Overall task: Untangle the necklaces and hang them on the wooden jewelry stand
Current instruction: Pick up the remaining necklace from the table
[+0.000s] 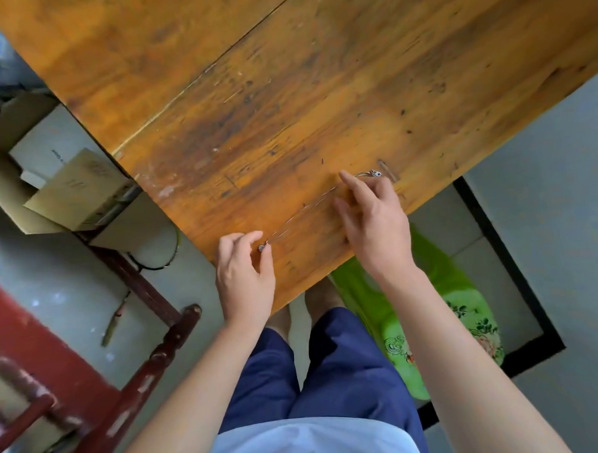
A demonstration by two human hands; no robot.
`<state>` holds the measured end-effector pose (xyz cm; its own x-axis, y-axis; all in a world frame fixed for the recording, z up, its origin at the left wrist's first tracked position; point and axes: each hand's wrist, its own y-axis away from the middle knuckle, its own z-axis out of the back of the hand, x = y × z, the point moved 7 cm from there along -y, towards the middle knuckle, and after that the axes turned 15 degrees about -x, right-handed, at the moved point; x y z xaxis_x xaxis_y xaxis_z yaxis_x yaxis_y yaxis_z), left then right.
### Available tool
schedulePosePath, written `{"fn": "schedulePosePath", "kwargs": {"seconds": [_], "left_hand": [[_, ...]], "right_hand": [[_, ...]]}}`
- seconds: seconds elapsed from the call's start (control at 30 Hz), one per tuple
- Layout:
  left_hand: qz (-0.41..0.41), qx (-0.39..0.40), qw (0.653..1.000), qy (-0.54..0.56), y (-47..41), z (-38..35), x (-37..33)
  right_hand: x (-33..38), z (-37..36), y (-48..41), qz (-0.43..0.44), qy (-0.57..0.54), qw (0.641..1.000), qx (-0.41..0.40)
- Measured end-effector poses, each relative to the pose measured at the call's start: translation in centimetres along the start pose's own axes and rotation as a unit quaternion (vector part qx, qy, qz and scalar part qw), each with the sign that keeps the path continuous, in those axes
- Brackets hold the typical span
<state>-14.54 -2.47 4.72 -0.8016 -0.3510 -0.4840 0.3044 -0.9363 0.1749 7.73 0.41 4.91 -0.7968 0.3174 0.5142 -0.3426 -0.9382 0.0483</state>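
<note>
A thin silver necklace chain [303, 209] lies stretched across the near corner of the worn wooden table [284, 90]. My left hand [245, 273] pinches its near end, where a small clasp or bead [261, 247] shows between thumb and fingers. My right hand [369, 220] rests over the far end with its index finger pressing the chain down; a small pendant [374, 173] lies just beyond the fingers. No wooden jewelry stand is in view.
Cardboard boxes [73, 191] sit under the table's left edge. A dark red wooden chair [92, 389] stands at the lower left. A green plastic bag [431, 306] lies on the floor at the right, below the table corner.
</note>
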Motion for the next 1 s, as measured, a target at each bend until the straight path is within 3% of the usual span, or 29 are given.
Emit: {"fn": "schedulePosePath", "kwargs": {"seconds": [0.2,0.43,0.6,0.77,0.87,1.0], "left_hand": [[-0.059,-0.028,0.998,0.007,-0.1,-0.2,0.3],[-0.039,-0.017,0.999,0.005,-0.2,-0.3,0.2],[-0.034,-0.014,0.999,-0.007,-1.1,-0.1,-0.1],[-0.070,-0.026,0.996,-0.054,-2.4,-0.1,-1.3],[-0.106,-0.014,0.994,-0.012,-3.5,-1.3,-3.8],[-0.182,0.064,0.980,0.058,-4.1,-4.3,-8.9]], "right_hand": [[-2.1,0.7,-1.1,-0.034,0.005,0.996,-0.080],[-3.4,1.3,-2.5,-0.046,0.024,0.994,-0.099],[-3.5,0.8,-3.0,-0.039,0.054,0.996,-0.059],[-3.1,1.1,-3.0,-0.031,-0.040,0.998,-0.027],[-2.9,1.4,-2.7,-0.049,-0.097,0.994,-0.007],[-3.1,1.5,-2.5,-0.072,-0.128,0.989,0.016]]}}
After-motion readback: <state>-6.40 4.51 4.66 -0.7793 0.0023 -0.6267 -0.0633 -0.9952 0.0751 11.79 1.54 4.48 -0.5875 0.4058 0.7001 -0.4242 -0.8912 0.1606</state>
